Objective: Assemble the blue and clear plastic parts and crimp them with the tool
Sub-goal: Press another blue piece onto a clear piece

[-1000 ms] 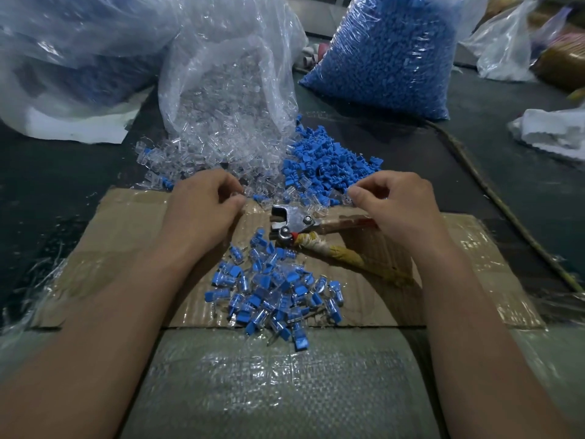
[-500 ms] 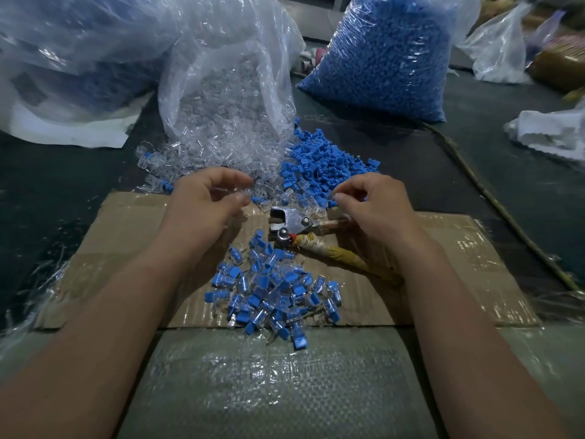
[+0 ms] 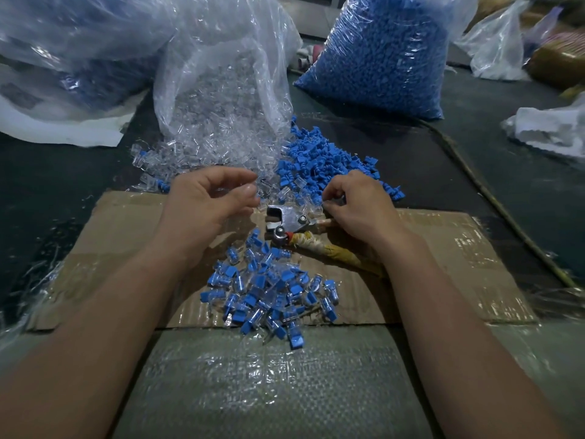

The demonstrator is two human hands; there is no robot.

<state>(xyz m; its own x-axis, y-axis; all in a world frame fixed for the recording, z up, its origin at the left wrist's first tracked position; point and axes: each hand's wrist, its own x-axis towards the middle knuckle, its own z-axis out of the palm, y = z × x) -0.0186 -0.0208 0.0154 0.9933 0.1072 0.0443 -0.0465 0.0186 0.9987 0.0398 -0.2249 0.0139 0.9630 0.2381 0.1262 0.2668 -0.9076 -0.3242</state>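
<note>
Yr crimp tool (image 3: 286, 220) lies ungripped on the cardboard (image 3: 443, 248), btw your hands, its head toward the loose clear parts (image 3: 209, 147) and blue parts (image 3: 323, 163). Since a sec ago your left hand (image 3: 205, 207) has rolled up off the clear heap, and your right hand (image 3: 359, 202) has slid left to the heap edge just past the tool head. So pickup's prob done, mating is next, crimp not yet. Left fingers (image 3: 235, 179) are loosely curled, thumb facing index w/ a see-through glint between; can't tell if a part's held. Right fingers (image 3: 335, 193) are pinched tight, contents hidden. Finished pieces (image 3: 269, 286) sit nearer you, blue bag (image 3: 380, 52) at the back.
</note>
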